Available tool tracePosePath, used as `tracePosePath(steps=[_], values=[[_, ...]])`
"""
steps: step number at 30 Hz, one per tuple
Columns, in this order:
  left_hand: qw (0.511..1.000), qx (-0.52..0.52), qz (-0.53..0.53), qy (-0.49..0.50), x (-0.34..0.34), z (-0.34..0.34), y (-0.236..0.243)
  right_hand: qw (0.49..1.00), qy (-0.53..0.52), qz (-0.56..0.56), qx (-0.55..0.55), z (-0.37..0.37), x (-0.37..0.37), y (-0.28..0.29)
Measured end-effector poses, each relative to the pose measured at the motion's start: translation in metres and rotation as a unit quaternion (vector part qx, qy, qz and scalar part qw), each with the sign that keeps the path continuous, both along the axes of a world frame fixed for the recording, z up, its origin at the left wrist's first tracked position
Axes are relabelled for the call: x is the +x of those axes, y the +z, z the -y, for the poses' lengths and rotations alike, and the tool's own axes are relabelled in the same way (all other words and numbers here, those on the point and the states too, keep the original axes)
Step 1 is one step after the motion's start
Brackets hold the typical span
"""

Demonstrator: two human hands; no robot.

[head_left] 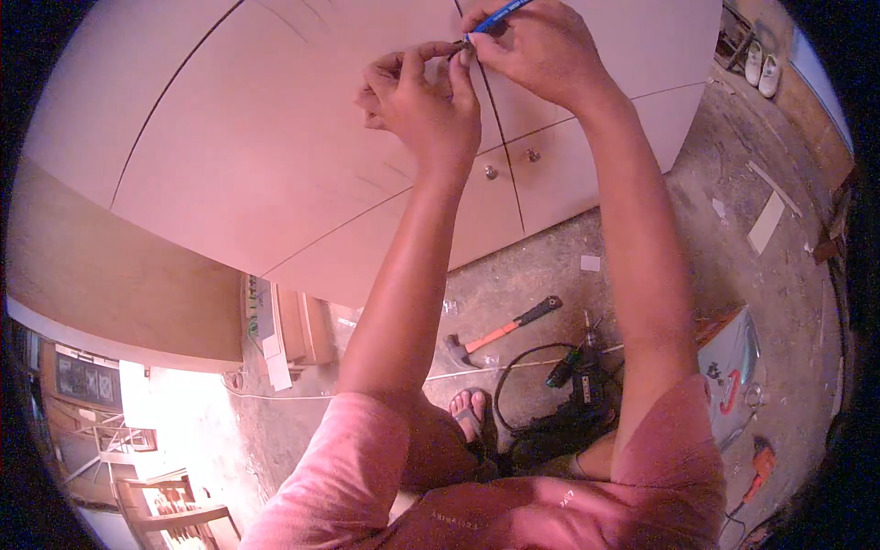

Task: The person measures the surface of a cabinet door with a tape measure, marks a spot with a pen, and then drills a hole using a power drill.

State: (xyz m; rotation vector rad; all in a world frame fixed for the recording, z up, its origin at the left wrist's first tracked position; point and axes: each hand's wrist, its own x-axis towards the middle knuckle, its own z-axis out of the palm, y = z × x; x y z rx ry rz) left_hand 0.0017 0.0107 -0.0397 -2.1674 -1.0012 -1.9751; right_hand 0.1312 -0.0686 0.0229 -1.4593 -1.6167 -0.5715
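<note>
My right hand (541,55) grips a slim blue pen or pencil (500,14), its tip slanting down toward my left fingertips. Thumb and forefinger of my left hand (426,96) are pinched together against the pale cabinet front (275,137), beside the dark gap between two doors. Something small and dark shows at that pinch, but I cannot make out what it is. Lower on the cabinet, two round metal knobs sit either side of the gap, a left knob (491,172) and a right knob (532,156).
On the concrete floor lie a hammer (504,328) with an orange and black handle and a corded power drill (584,380), near my sandalled foot (468,412). Boards (298,325) lean at the left. An orange-handled tool (761,472) and white shoes (762,69) are at the right.
</note>
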Motion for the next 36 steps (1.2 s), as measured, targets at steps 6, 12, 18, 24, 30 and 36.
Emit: tracePosePath(steps=[6,12,18,24,30,36], values=[[1.000,0.005,-0.004,0.000,-0.002,-0.002,-0.001,0.999,-0.003,-0.005,-0.046,0.005,-0.003,0.006],[1.000,0.007,-0.003,0.014,-0.001,-0.003,-0.001,1.000,0.007,-0.011,-0.009,0.001,-0.003,0.004],[1.000,-0.009,0.001,0.008,-0.001,0.001,0.001,0.995,-0.023,-0.004,-0.096,0.003,-0.006,0.013],[1.000,-0.013,-0.003,0.004,-0.001,0.000,0.000,0.996,-0.009,0.072,-0.053,0.003,-0.009,0.016],[1.000,-0.018,0.001,-0.008,0.000,0.002,0.001,0.999,0.013,0.028,-0.038,0.002,0.000,0.007],[1.000,-0.004,-0.001,-0.007,-0.001,-0.002,0.000,0.997,0.061,-0.057,-0.005,0.005,0.001,0.003]])
